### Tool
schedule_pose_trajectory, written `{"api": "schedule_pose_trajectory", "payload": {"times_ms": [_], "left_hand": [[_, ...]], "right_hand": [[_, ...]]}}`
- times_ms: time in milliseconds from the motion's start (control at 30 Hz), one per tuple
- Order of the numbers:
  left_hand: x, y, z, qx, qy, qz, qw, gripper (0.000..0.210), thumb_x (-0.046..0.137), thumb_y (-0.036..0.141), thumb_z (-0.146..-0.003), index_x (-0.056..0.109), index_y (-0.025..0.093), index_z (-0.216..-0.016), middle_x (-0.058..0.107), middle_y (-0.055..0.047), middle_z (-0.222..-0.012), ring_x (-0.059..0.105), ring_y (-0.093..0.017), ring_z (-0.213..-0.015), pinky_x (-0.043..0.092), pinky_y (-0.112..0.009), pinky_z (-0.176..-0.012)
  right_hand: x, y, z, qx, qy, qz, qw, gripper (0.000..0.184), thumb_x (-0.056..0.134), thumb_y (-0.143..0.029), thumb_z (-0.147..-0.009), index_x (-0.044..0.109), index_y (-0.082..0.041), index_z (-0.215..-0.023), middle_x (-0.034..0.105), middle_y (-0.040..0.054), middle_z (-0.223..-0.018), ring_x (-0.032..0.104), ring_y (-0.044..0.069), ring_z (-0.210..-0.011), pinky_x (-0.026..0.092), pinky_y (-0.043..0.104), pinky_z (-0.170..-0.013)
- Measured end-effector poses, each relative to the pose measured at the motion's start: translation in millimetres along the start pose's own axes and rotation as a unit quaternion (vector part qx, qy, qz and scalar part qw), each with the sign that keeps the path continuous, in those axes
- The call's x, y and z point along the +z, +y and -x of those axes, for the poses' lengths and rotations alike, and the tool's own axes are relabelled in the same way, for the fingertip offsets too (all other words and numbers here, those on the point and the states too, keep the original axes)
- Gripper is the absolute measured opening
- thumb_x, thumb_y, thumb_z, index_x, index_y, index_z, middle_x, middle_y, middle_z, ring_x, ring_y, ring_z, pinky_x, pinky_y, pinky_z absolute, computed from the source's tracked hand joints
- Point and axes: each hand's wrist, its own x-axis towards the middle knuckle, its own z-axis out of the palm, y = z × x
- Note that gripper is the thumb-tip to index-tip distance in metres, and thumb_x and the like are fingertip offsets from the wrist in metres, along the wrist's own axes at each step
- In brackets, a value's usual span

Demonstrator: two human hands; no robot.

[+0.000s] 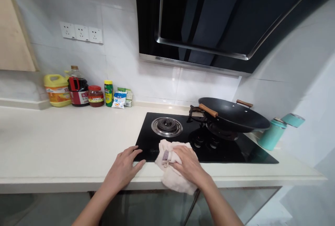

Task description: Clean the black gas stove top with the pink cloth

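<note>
Bunched under my right hand point(187, 163) is a pale pink cloth point(178, 182), pressed on the front of the black glass gas hob point(246, 151) and hanging over the counter's front edge. The fingers of that hand curl around the cloth. My left hand point(125, 166) rests with fingers spread at the hob's front left corner, holding nothing. Behind the cloth lies the left burner point(166, 125), with no pot on it. A black wok point(232, 114) with wooden handles sits tilted over the right burner. Two control knobs point(213, 144) are right of the cloth.
Along the back wall stand a yellow jug point(57, 91), a dark sauce bottle point(77, 90), a red-lidded jar point(95, 97), a green shaker point(108, 95) and small packets point(119, 100). A turquoise flask point(272, 135) is at the right. The range hood point(193, 20) overhangs the hob.
</note>
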Motion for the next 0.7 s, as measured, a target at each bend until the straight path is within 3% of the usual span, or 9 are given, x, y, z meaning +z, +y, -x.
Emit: {"api": "schedule_pose_trajectory", "payload": {"times_ms": [267,333,400,500,600,700], "left_hand": [[2.6,-2,-1,-0.013,-0.008,-0.011,1.000,0.046,0.054,0.055,-0.094,0.071,0.024,-0.123,0.066,-0.010,-0.137,0.063,-0.031,-0.124,0.050,-0.049,-0.106],[3.5,-3,0,-0.010,-0.005,-0.013,1.000,0.046,0.053,0.055,-0.094,0.071,0.023,-0.123,0.066,-0.010,-0.137,0.062,-0.031,-0.124,0.050,-0.049,-0.107],[4.0,-3,0,-0.008,-0.004,-0.016,1.000,0.047,0.053,0.055,-0.094,0.071,0.023,-0.123,0.066,-0.010,-0.136,0.063,-0.031,-0.123,0.050,-0.050,-0.106],[4.0,-2,0,-0.004,-0.002,-0.021,1.000,0.046,0.054,0.055,-0.094,0.071,0.023,-0.123,0.066,-0.010,-0.137,0.063,-0.031,-0.123,0.051,-0.049,-0.105],[4.7,-3,1,0.006,0.008,-0.030,1.000,0.046,0.054,0.054,-0.095,0.070,0.023,-0.124,0.066,-0.010,-0.136,0.063,-0.031,-0.122,0.051,-0.048,-0.105],[5.9,-4,2,0.018,0.018,-0.038,0.999,0.045,0.054,0.053,-0.095,0.070,0.022,-0.123,0.067,-0.012,-0.134,0.064,-0.031,-0.121,0.052,-0.048,-0.104]], "right_hand": [[-56,121,89,0.190,0.026,0.122,0.974,0.040,0.052,-0.042,-0.093,0.064,-0.023,-0.126,0.063,0.0096,-0.137,0.056,0.029,-0.126,0.044,0.044,-0.102],[-67,151,106,0.238,0.033,0.171,0.955,0.043,0.049,-0.046,-0.094,0.064,-0.023,-0.127,0.058,0.0117,-0.142,0.053,0.031,-0.130,0.044,0.046,-0.101],[-78,176,116,0.307,0.052,0.245,0.918,0.049,0.050,-0.055,-0.093,0.065,-0.026,-0.130,0.051,0.0143,-0.147,0.051,0.038,-0.131,0.044,0.053,-0.100],[-91,198,113,0.370,0.030,0.297,0.880,0.054,0.048,-0.064,-0.093,0.063,-0.033,-0.135,0.057,0.0161,-0.132,0.059,0.039,-0.116,0.046,0.053,-0.092],[-98,210,95,0.375,-0.001,0.280,0.884,0.052,0.038,-0.060,-0.098,0.065,-0.029,-0.131,0.064,0.0139,-0.111,0.067,0.030,-0.097,0.048,0.043,-0.084],[-99,219,66,0.390,0.008,0.247,0.887,0.056,0.032,-0.058,-0.101,0.064,-0.023,-0.131,0.067,0.0158,-0.113,0.069,0.030,-0.100,0.047,0.041,-0.086]]}}
